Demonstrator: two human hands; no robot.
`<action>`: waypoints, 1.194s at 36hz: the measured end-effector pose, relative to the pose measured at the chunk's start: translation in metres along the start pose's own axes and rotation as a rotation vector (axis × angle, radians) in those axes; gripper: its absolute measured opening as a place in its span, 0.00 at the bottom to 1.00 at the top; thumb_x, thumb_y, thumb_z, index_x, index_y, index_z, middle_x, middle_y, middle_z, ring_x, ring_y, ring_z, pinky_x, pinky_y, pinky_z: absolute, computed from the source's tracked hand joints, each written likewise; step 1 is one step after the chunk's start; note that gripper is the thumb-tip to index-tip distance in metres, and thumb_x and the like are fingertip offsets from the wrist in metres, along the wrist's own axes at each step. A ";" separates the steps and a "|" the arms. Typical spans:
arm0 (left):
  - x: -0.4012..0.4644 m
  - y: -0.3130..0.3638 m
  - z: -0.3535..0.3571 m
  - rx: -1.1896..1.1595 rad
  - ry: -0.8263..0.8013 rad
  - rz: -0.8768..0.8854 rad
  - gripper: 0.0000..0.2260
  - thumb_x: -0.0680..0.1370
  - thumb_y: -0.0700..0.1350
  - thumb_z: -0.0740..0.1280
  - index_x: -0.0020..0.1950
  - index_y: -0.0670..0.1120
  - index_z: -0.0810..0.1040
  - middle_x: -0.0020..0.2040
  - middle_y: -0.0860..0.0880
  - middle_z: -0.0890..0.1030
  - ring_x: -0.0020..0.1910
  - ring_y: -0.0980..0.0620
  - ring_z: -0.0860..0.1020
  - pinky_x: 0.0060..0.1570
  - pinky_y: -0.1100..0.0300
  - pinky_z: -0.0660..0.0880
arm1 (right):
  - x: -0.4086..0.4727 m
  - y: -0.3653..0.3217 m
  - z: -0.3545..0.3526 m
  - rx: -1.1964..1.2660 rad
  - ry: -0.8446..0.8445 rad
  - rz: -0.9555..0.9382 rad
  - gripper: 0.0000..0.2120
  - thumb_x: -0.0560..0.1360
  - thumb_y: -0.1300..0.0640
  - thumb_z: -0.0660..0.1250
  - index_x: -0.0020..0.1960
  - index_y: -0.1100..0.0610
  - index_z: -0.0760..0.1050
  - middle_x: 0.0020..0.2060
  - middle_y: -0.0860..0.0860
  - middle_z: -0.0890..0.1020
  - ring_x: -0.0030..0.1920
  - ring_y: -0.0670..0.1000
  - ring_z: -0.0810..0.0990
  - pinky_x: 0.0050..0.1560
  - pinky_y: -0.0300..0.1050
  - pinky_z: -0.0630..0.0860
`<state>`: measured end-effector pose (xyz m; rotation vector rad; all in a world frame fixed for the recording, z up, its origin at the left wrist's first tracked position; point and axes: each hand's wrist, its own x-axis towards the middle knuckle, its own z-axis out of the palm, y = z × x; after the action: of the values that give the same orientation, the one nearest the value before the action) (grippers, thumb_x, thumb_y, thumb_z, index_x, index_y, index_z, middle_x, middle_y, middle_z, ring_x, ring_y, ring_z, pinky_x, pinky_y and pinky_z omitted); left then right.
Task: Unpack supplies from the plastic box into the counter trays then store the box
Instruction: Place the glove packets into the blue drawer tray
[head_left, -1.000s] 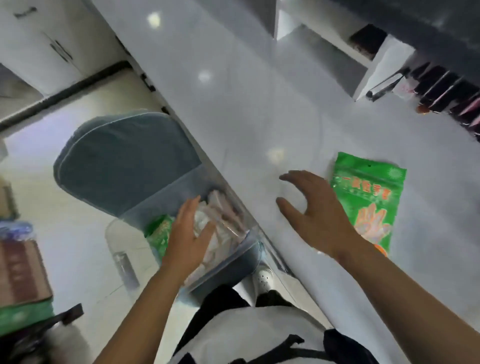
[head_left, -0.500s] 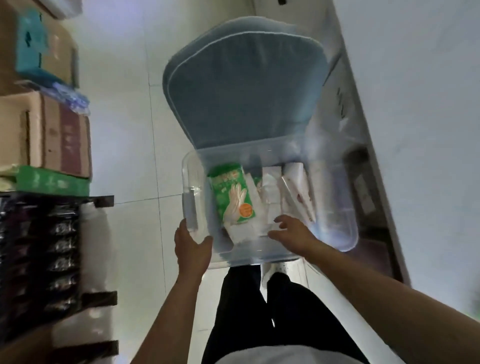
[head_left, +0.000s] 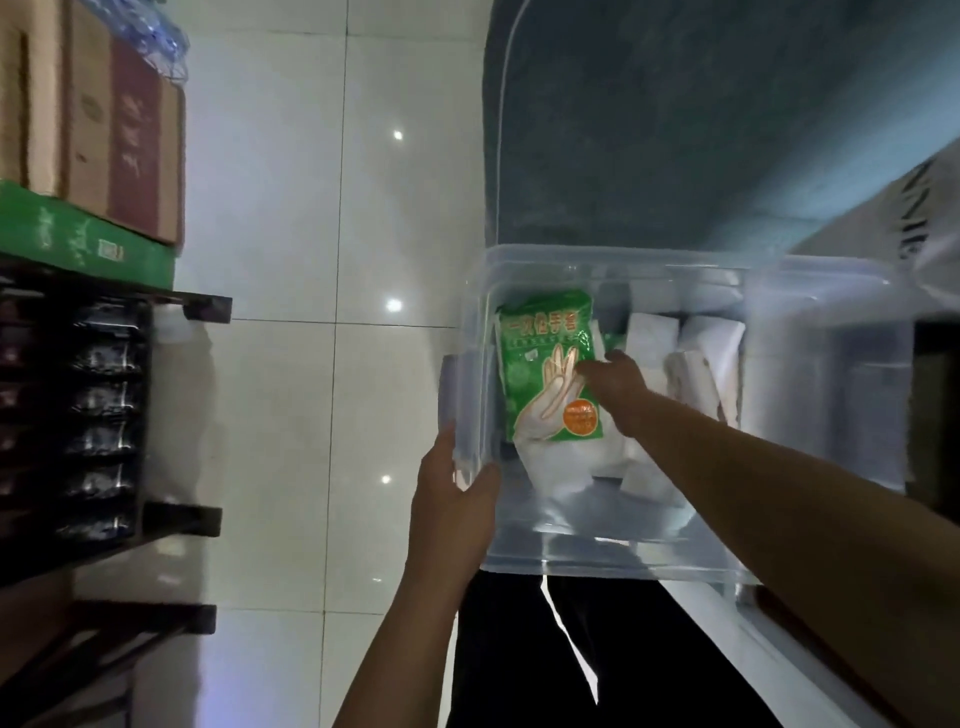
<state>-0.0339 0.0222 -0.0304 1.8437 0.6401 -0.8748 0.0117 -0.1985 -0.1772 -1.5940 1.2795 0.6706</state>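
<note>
A clear plastic box (head_left: 831, 415) rests on a blue-grey chair seat (head_left: 675, 130) in front of me. Inside it lies a green pack of disposable gloves (head_left: 540, 364) on top of white packets (head_left: 696, 358). My left hand (head_left: 452, 499) grips the box's near left rim. My right hand (head_left: 613, 384) is inside the box, its fingers closed on the right edge of the green glove pack. The pack still lies against the other supplies.
Cardboard cartons (head_left: 104, 130) and a green carton (head_left: 78, 234) are stacked on a dark rack (head_left: 104, 415) at the left. White tiled floor (head_left: 311, 260) lies between rack and chair. The counter's edge (head_left: 924, 218) shows at the far right.
My view swung from the counter down to the box. My right hand left the counter, reached into the box and took the green pack. My left hand moved to the box's rim.
</note>
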 end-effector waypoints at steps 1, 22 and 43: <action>0.002 0.000 -0.002 0.003 -0.010 -0.001 0.28 0.79 0.46 0.67 0.77 0.57 0.62 0.74 0.55 0.69 0.71 0.53 0.69 0.62 0.61 0.69 | 0.006 -0.002 0.005 -0.009 0.004 0.014 0.30 0.74 0.56 0.67 0.73 0.63 0.64 0.66 0.61 0.74 0.61 0.62 0.77 0.62 0.58 0.76; -0.013 0.041 -0.043 0.280 0.080 0.493 0.17 0.78 0.40 0.68 0.66 0.54 0.75 0.69 0.53 0.71 0.69 0.53 0.68 0.63 0.67 0.64 | -0.128 -0.004 -0.046 0.001 0.161 -0.233 0.06 0.73 0.63 0.69 0.49 0.60 0.82 0.41 0.56 0.84 0.41 0.57 0.84 0.37 0.41 0.76; -0.093 0.180 0.088 -0.021 -1.228 0.339 0.25 0.73 0.39 0.73 0.67 0.57 0.76 0.60 0.45 0.82 0.55 0.45 0.83 0.45 0.49 0.80 | -0.370 0.070 -0.244 0.982 0.262 -0.270 0.16 0.69 0.63 0.70 0.55 0.68 0.80 0.48 0.65 0.85 0.44 0.61 0.85 0.44 0.53 0.83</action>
<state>0.0181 -0.1353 0.1156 1.0173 -0.4189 -1.4902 -0.1998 -0.2642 0.2127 -0.9922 1.2465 -0.3378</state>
